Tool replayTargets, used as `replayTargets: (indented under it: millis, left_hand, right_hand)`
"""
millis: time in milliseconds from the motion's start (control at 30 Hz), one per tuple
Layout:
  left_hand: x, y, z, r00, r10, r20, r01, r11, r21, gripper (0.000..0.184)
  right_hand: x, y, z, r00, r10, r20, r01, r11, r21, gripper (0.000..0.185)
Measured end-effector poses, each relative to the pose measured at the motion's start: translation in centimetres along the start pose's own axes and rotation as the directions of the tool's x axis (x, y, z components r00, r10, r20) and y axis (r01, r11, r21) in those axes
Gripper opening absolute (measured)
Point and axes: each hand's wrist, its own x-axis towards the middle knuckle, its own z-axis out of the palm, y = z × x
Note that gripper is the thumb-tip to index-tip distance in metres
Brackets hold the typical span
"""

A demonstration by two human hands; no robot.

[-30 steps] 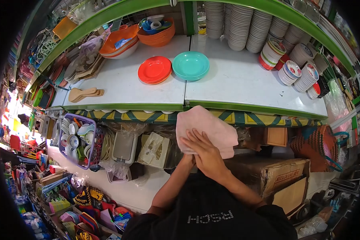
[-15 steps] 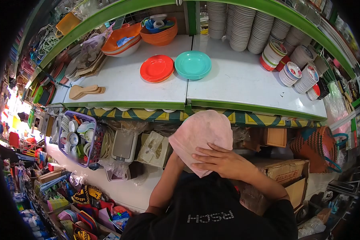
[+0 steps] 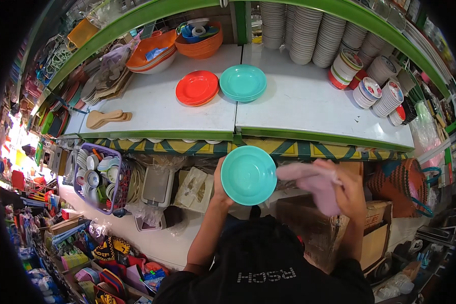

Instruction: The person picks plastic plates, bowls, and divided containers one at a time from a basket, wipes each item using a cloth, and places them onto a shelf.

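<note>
My left hand (image 3: 220, 183) grips a turquoise deep plate (image 3: 248, 176) by its left edge, in front of the shelf. The plate's inner face is turned up toward the camera. Off to the right, my right hand (image 3: 348, 190) is closed on a pale pink cloth (image 3: 321, 192), which is blurred and hangs apart from the plate. On the shelf beyond, a small stack of turquoise plates (image 3: 243, 82) sits beside a stack of red plates (image 3: 197, 88).
The white shelf (image 3: 309, 106) also bears wooden paddles (image 3: 108, 118), orange bowls (image 3: 201, 44) and tall stacks of white bowls (image 3: 305, 38). Below it stand a purple basket of dishes (image 3: 117, 177), cardboard boxes (image 3: 309, 218) and a woven bag (image 3: 397, 185).
The cloth, which hid what lay beneath it, has swung away to the right in my right hand. The turquoise plate in my left hand is now uncovered.
</note>
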Motion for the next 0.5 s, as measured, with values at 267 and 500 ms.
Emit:
replayTargets:
  millis: [267, 500]
  left_hand:
    - [0.4, -1.7, 0.0, 0.999, -0.038, 0.022, 0.039, 0.998, -0.051, 0.048]
    - [1.2, -3.0, -0.5, 0.997, -0.011, -0.077, 0.002, 0.992, -0.123, 0.058]
  right_hand:
    - [0.1, 1.5, 7.7, 0.938, -0.151, -0.312, 0.038, 0.939, -0.342, 0.057]
    - [-2.1, 3.0, 12.1, 0.974, -0.085, 0.209, 0.189, 0.814, -0.549, 0.063]
